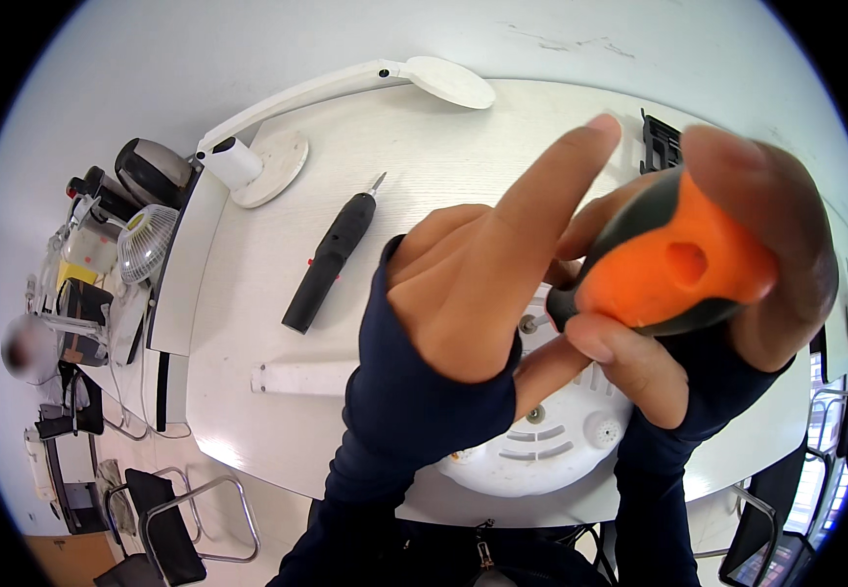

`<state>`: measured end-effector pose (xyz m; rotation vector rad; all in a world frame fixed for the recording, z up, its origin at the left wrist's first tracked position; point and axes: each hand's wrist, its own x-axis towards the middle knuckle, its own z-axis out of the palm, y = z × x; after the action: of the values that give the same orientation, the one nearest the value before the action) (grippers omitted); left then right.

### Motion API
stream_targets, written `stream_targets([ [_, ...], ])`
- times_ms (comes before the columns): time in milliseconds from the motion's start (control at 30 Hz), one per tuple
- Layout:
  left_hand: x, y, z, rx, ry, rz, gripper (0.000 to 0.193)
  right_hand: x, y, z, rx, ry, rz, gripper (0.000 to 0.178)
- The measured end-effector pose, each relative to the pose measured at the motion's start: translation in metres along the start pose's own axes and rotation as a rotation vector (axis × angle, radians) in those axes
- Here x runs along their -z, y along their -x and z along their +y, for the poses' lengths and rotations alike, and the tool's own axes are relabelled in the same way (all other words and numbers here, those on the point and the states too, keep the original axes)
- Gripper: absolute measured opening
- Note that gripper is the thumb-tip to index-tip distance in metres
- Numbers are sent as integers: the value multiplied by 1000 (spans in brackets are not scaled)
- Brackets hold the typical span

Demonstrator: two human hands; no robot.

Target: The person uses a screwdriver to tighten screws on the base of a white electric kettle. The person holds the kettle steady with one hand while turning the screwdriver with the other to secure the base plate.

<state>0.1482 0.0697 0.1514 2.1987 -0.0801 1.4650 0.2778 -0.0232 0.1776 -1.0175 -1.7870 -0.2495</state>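
My right hand (786,254) is wrapped round the thick orange and black handle of a screwdriver (678,264), held up close above the table. Its thumb presses the near side of the handle. My left hand (473,284) is at the handle's front end, with the index finger stretched upward. The other left fingers and thumb close in around the screwdriver there, their tips partly hidden, and its shaft is out of sight. Below both hands lies a round white plastic base (512,470) with slots and screws, largely covered by my arms. A white bar (297,379) shows beside it at the left.
A black electric screwdriver (331,259) lies left of my hands on the white table (248,323). A white desk lamp (272,166) stands at the back left, and a black slotted part (659,142) lies at the back right. Chairs (164,519) stand beyond the table's left side.
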Motion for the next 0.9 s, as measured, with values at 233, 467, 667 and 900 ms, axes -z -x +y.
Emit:
stream_targets([
  [233, 22, 4, 13, 544, 259, -222, 56, -13, -6, -8, -117, -29, 177, 84],
  [467, 11, -6, 10, 446, 291, -303, 41, 6, 0, 2, -87, 33, 85, 82],
  [667, 3, 1, 0, 177, 63, -101, 82, -7, 3, -10, -197, 10, 239, 78],
  [900, 7, -6, 7, -14, -10, -81, 82, 8, 4, -10, -135, 119, 95, 80],
])
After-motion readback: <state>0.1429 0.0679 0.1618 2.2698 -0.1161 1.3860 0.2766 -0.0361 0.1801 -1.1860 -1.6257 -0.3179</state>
